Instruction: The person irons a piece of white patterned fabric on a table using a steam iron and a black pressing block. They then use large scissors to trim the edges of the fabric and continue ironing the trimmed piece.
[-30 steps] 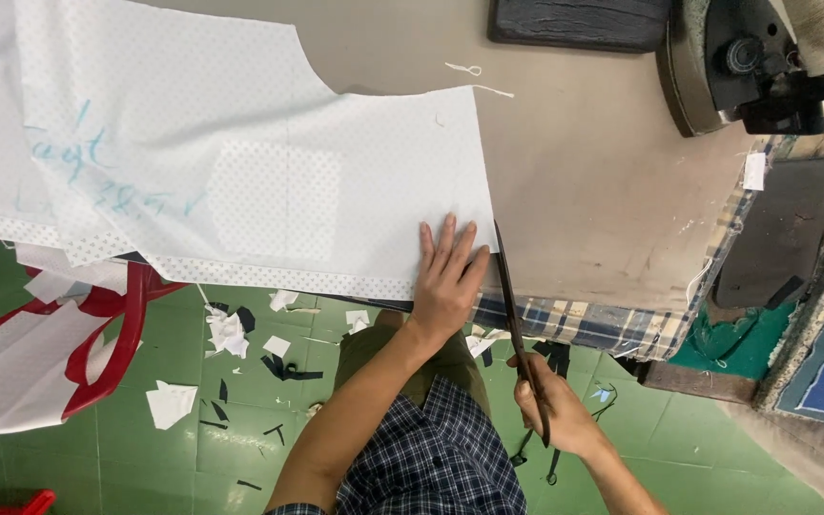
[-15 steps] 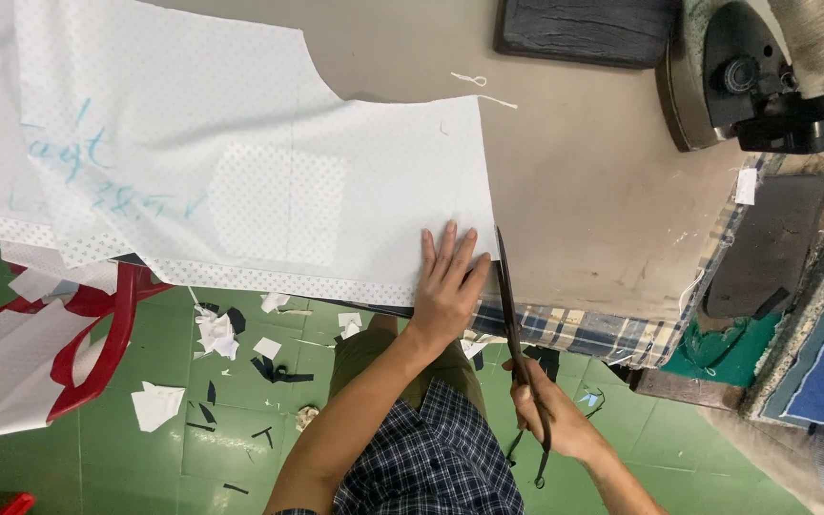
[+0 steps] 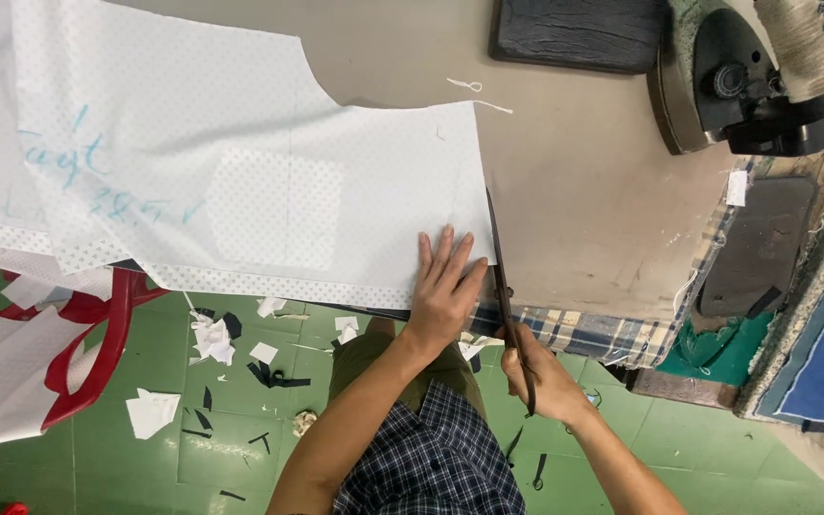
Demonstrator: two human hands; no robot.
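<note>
A white dotted fabric piece [image 3: 240, 181] with blue handwriting lies flat on the beige table [image 3: 603, 191]. My left hand [image 3: 445, 286] presses flat on the fabric's near right corner, fingers spread. My right hand [image 3: 541, 372] grips the handles of long dark scissors [image 3: 503, 277]. The blades run along the fabric's right edge, pointing away from me.
A sewing machine [image 3: 746, 76] with a thread cone stands at the far right, and a dark pad [image 3: 574, 33] lies at the back. Fabric scraps [image 3: 212, 339] litter the green floor. A red stool [image 3: 97, 353] with white cloth stands at the left.
The view has shifted slightly. My left hand stays on the fabric corner. The scissors remain along the right edge, with my right hand a little closer to the table.
</note>
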